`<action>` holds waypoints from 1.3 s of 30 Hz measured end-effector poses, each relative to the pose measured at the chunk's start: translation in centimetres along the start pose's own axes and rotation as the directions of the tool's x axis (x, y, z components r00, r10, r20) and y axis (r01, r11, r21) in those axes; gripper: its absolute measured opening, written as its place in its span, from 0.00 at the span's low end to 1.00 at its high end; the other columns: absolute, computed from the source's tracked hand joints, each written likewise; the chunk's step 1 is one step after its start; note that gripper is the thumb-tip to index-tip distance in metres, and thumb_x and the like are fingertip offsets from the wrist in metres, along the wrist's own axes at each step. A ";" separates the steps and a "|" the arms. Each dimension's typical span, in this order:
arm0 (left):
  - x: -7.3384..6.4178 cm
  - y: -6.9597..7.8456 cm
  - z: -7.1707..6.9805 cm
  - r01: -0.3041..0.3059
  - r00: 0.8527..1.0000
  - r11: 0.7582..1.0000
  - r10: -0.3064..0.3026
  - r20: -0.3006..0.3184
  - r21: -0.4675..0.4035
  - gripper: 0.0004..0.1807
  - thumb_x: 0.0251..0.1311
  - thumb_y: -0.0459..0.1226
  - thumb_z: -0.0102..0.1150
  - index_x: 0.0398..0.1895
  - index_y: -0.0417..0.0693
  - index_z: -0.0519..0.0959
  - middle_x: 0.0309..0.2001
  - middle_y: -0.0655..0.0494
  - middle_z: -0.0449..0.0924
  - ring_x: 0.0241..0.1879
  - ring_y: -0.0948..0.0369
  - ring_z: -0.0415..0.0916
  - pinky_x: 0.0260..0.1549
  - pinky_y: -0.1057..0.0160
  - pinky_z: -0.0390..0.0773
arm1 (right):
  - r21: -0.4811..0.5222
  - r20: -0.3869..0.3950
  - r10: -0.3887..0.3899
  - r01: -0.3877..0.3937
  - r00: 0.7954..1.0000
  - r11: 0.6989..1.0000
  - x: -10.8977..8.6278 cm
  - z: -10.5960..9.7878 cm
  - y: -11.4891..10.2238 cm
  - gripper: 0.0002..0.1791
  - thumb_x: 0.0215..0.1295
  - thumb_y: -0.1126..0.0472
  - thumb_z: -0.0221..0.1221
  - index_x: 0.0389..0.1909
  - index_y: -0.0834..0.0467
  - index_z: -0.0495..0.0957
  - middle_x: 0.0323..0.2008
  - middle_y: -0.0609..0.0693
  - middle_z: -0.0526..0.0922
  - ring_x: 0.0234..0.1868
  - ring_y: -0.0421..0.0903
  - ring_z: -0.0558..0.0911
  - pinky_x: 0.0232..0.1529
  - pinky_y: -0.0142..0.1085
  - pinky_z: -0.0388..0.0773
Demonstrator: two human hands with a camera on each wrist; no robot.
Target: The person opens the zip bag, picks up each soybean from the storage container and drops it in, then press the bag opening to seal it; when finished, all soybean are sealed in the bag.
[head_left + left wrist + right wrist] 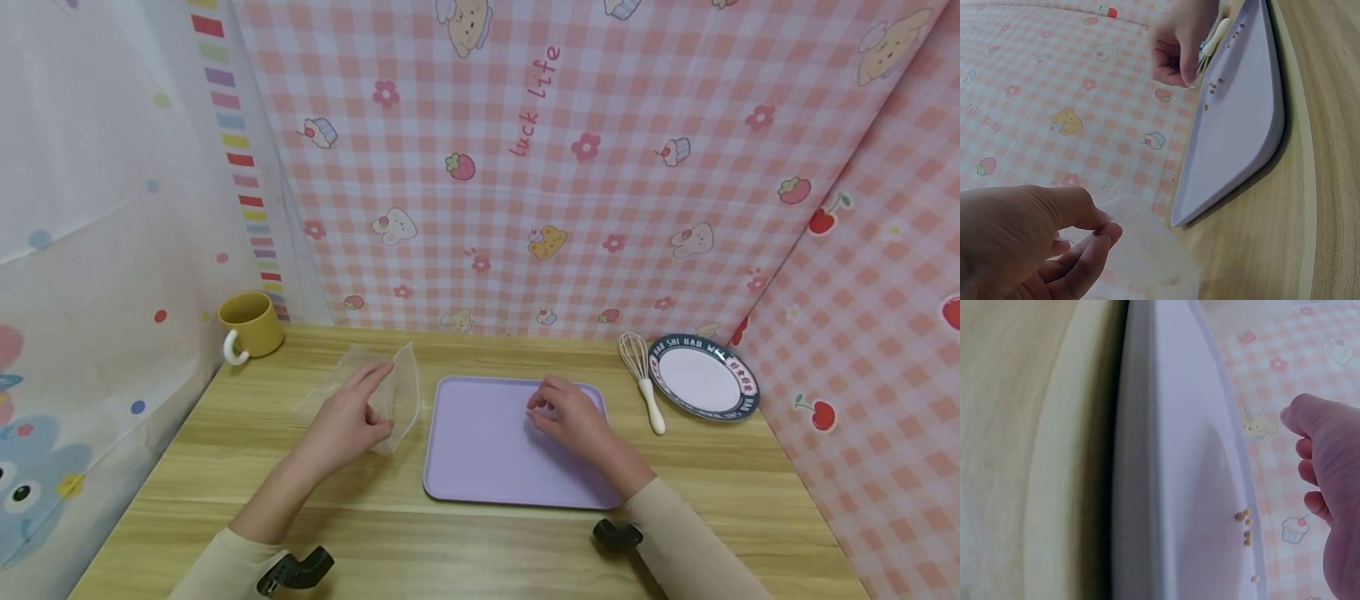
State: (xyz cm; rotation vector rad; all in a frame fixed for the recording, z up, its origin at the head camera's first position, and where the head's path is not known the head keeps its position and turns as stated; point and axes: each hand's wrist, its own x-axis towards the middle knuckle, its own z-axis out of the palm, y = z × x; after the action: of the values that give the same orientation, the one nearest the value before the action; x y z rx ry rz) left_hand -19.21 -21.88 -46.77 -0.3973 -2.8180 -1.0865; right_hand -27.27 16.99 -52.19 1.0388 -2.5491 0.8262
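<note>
My left hand [348,421] pinches a clear plastic bag [407,396] between thumb and fingers, left of the tray. A blurred tan patch shows low in the bag [1166,269] in the left wrist view. Over the right part of a lilac rectangular tray [480,442] hovers my right hand [573,417], its fingers curled and the thumb close to the fingertips. Nothing shows between those fingers. Several small tan, bean-like grains [1248,535] lie scattered on the tray, seen in both wrist views.
A yellow mug [257,329] with a white handle stands at the back left. To the tray's right lie a whisk [648,396] with a white handle and a plate [697,379] with a dark patterned rim. Patterned cloths hang behind the wooden table [465,550] and at both sides.
</note>
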 end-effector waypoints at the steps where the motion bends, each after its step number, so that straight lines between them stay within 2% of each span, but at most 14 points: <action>1: 0.0 0.0 0.0 -0.001 1.000 1.000 0.001 -0.001 0.000 0.48 0.58 0.25 0.76 0.84 0.36 0.65 0.80 0.39 0.66 0.28 0.68 0.80 0.29 0.66 0.82 | -0.001 -0.012 -0.010 0.010 1.000 1.000 0.1 0.0 -0.2 0.07 0.64 0.67 0.77 0.38 0.57 0.88 0.39 0.47 0.81 0.41 0.47 0.83 0.42 0.39 0.85; 8: 0.0 -0.1 0.0 -0.006 1.000 1.000 0.006 -0.002 -0.002 0.48 0.58 0.25 0.76 0.84 0.35 0.65 0.80 0.39 0.65 0.28 0.68 0.80 0.29 0.66 0.82 | 0.014 -0.075 -0.084 0.086 0.994 0.996 0.8 0.1 -1.5 0.09 0.62 0.67 0.79 0.38 0.57 0.87 0.39 0.47 0.81 0.43 0.46 0.83 0.42 0.40 0.85; 13: 0.0 -0.1 0.0 -0.012 1.000 1.000 0.012 -0.005 0.003 0.48 0.58 0.25 0.76 0.84 0.35 0.66 0.80 0.39 0.66 0.28 0.69 0.80 0.30 0.66 0.82 | 0.025 -0.098 -0.109 0.112 0.989 0.993 1.7 0.7 -2.3 0.09 0.64 0.67 0.78 0.37 0.55 0.87 0.39 0.46 0.82 0.43 0.45 0.82 0.43 0.38 0.84; 23: 0.0 0.1 -0.2 -0.012 1.000 1.000 0.012 0.004 -0.014 0.48 0.59 0.25 0.75 0.84 0.36 0.65 0.80 0.38 0.66 0.29 0.68 0.81 0.30 0.65 0.83 | 0.061 -0.143 -0.171 0.181 0.975 0.982 4.7 1.8 -4.9 0.08 0.65 0.67 0.77 0.37 0.56 0.87 0.38 0.47 0.83 0.42 0.45 0.83 0.43 0.37 0.83; 32: 0.1 -0.1 0.0 -0.017 1.000 1.000 0.017 0.000 -0.014 0.48 0.58 0.25 0.76 0.84 0.36 0.65 0.79 0.38 0.66 0.28 0.68 0.81 0.29 0.65 0.83 | 0.089 -0.201 -0.240 0.262 0.950 0.961 7.5 3.2 -7.3 0.08 0.64 0.67 0.78 0.37 0.57 0.87 0.37 0.48 0.83 0.40 0.46 0.83 0.43 0.37 0.82; 39: 0.1 0.1 0.0 -0.023 1.000 1.000 0.023 -0.005 -0.017 0.49 0.58 0.25 0.76 0.84 0.36 0.66 0.80 0.39 0.66 0.28 0.68 0.81 0.29 0.66 0.83 | 0.091 -0.172 -0.262 0.281 0.949 0.956 9.5 4.4 -9.3 0.07 0.66 0.65 0.77 0.38 0.57 0.87 0.39 0.47 0.83 0.44 0.46 0.85 0.46 0.34 0.83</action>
State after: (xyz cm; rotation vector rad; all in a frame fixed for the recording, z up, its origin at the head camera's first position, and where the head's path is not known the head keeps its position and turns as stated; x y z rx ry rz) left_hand -19.28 -21.81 -46.71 -0.4267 -2.7950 -1.1060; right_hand -27.51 3.70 -47.81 1.2698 -2.1852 0.9438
